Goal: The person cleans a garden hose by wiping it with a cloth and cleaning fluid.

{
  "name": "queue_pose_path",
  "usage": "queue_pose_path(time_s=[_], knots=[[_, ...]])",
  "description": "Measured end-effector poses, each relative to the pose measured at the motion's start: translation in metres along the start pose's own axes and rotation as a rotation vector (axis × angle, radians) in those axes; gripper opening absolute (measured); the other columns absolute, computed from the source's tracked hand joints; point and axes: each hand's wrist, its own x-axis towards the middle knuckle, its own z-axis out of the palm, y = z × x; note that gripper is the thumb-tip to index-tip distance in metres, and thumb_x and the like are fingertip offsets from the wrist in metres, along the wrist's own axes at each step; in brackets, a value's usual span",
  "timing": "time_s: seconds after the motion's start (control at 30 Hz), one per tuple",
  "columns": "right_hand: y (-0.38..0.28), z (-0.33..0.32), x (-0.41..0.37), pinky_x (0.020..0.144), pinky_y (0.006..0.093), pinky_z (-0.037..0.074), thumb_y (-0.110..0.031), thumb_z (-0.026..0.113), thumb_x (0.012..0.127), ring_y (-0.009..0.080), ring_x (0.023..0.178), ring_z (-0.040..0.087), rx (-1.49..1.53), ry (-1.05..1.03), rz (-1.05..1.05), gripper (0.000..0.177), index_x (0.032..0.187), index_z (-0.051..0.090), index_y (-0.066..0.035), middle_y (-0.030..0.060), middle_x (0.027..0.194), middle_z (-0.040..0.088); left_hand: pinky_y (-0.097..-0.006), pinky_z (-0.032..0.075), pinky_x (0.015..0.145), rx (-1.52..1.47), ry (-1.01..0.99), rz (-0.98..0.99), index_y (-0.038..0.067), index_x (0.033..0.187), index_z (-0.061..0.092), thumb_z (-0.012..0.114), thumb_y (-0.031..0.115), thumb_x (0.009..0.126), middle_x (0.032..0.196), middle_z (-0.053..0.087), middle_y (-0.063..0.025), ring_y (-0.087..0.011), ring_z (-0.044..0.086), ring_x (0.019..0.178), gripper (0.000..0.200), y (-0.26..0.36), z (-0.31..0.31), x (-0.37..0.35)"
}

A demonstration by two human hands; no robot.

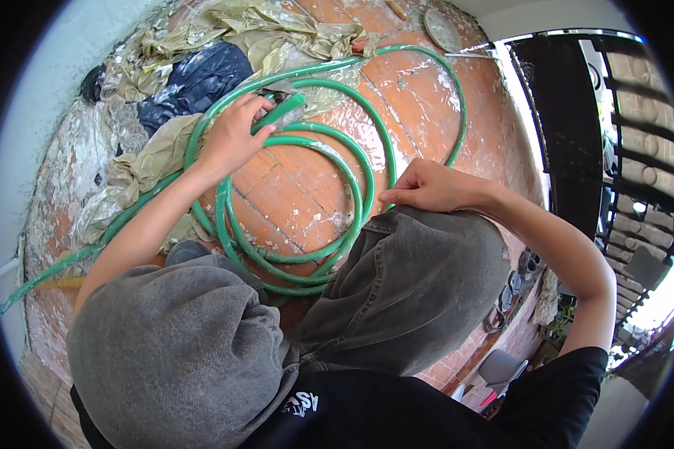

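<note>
My left hand point(236, 135) reaches over the coils of a green garden hose point(352, 172). Its fingers are closed round a grey, flat-looking tool with a green strip along it point(286, 111), smeared with whitish material. The fingers partly hide this tool, and its exact kind is unclear. On my bent knee rests my right hand point(433, 185), its fingers curled and the fingertips together close beside a hose loop. The inside of that grip is hidden. Orange floor tiles point(277, 194) with white splashes show through the coils.
Crumpled beige sheeting point(277, 30) and a dark blue plastic bag point(195, 82) lie at the far left. A round whitish disc point(442, 30) lies near the back wall. Slippers point(511, 290) are on the right. One hose end point(22, 295) runs left to the wall.
</note>
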Motion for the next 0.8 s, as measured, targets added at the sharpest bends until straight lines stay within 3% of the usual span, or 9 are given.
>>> queue_pose_path(time_s=[0.07,0.13,0.2,0.33,0.4,0.5,0.6,0.7,0.8], knots=[[0.0,-0.004,-0.002,0.047,0.0257,0.037,-0.035,0.054,0.081,0.0093,0.052,0.048,-0.014,-0.008,-0.003,0.039,0.063,0.061,-0.001,0.0023,0.052,0.052,-0.0333,0.044,0.067,0.009,-0.013,-0.017,0.002,0.093,0.052,0.06,0.01,0.071,0.086,0.052,-0.0106,-0.0238,0.054,0.077,0.024,0.002,-0.002,0.0],[0.01,-0.016,-0.003,0.05,0.0217,0.041,-0.033,0.053,0.083,0.0062,0.056,0.05,0.237,-0.061,-0.058,0.032,0.076,0.062,-0.003,-0.0011,0.061,0.056,-0.0331,0.044,0.067,0.009,-0.027,-0.047,0.002,0.092,0.052,0.061,0.009,0.071,0.085,0.052,-0.0103,-0.0233,0.054,0.076,0.024,0.005,-0.003,0.0],[0.045,-0.036,0.001,0.054,0.0212,0.044,-0.03,0.054,0.082,0.009,0.061,0.055,0.153,0.207,-0.097,0.026,0.082,0.062,-0.006,0.0011,0.07,0.059,-0.0303,0.043,0.065,0.021,-0.021,-0.027,0.002,0.093,0.053,0.062,0.008,0.071,0.083,0.051,-0.0089,-0.0206,0.052,0.073,0.025,0.003,-0.003,-0.001],[0.172,-0.06,0.012,0.058,0.0237,0.045,-0.02,0.055,0.078,0.0111,0.065,0.056,0.291,0.858,0.124,0.018,0.086,0.064,-0.007,0.0047,0.072,0.061,-0.0263,0.043,0.061,0.008,0.006,-0.006,0.001,0.094,0.053,0.063,0.007,0.07,0.081,0.051,-0.0068,-0.0163,0.051,0.07,0.027,-0.001,-0.002,-0.002],[0.264,-0.04,0.031,0.05,0.0251,0.045,-0.02,0.058,0.076,0.0121,0.058,0.055,0.37,1.063,0.298,0.019,0.085,0.063,-0.004,0.0053,0.067,0.06,-0.0255,0.043,0.059,0.039,0.008,0.034,0.001,0.094,0.053,0.063,0.006,0.07,0.082,0.051,-0.0063,-0.015,0.05,0.07,0.027,-0.007,-0.003,-0.003],[0.367,0.026,0.079,0.042,0.0261,0.044,-0.024,0.059,0.075,0.0144,0.049,0.053,0.732,1.093,0.497,0.03,0.09,0.059,0.002,0.0101,0.065,0.059,-0.0233,0.043,0.056,0.074,0.002,-0.001,0.002,0.095,0.053,0.063,0.006,0.07,0.083,0.05,-0.0049,-0.0128,0.05,0.069,0.027,-0.011,-0.005,-0.008],[0.365,0.078,0.104,0.039,0.0276,0.045,-0.035,0.062,0.072,0.0188,0.051,0.058,0.676,1.134,0.675,0.046,0.094,0.055,0.005,0.0161,0.072,0.06,-0.0215,0.043,0.054,0.084,-0.012,-0.047,0.003,0.094,0.053,0.062,0.005,0.071,0.082,0.049,-0.004,-0.0112,0.049,0.069,0.026,-0.011,-0.007,-0.013],[0.35,0.091,0.113,0.049,0.0338,0.049,-0.041,0.064,0.068,0.0253,0.062,0.061,0.716,1.11,0.622,0.052,0.092,0.055,0.004,0.0199,0.078,0.06,-0.0205,0.042,0.053,0.104,-0.022,-0.091,0.003,0.094,0.052,0.063,0.005,0.07,0.081,0.049,-0.0033,-0.0105,0.049,0.068,0.025,-0.008,-0.007,-0.017],[0.327,0.085,0.108,0.072,0.0393,0.044,-0.032,0.062,0.066,0.0354,0.079,0.057,0.281,1.239,0.641,0.042,0.083,0.054,0.006,0.025,0.079,0.058,-0.0208,0.042,0.053,0.125,-0.036,-0.105,0.003,0.094,0.052,0.063,0.005,0.07,0.081,0.049,-0.003,-0.0106,0.049,0.068,0.026,-0.007,-0.007,-0.015]])
